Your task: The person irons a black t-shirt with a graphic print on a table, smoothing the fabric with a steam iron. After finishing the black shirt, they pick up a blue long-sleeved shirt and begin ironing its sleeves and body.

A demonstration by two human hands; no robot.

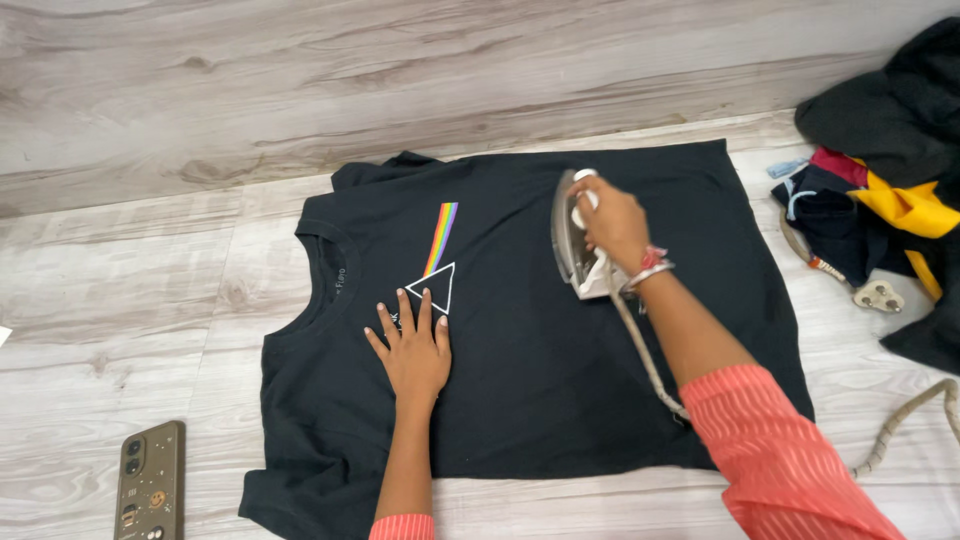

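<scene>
The black T-shirt [540,360] lies flat, front side up, on the pale wood-grain floor [120,270]; its collar points left and its hem right; the chest carries a white outlined triangle [433,287] with a rainbow stripe [440,235] running from it toward the far edge. The electric iron [572,235] sits on the shirt, right of the print, tilted up on one edge with its soleplate facing left; its braided cord [640,350] trails near and right across the fabric.

The left hand [412,345] is released; it rests palm down on the shirt with fingers spread, fingertips touching the lower part of the triangle; the forearm extends from the near edge. The right hand [610,222] is clenched around the iron's handle; the wrist wears bracelets; the arm, in a coral sleeve [780,450], crosses the shirt from the near right.

A phone [150,483] lies on the floor at the near left, apart from the shirt; a heap of clothes [890,190] sits at the far right; a plug [878,296] lies just beside the heap.
</scene>
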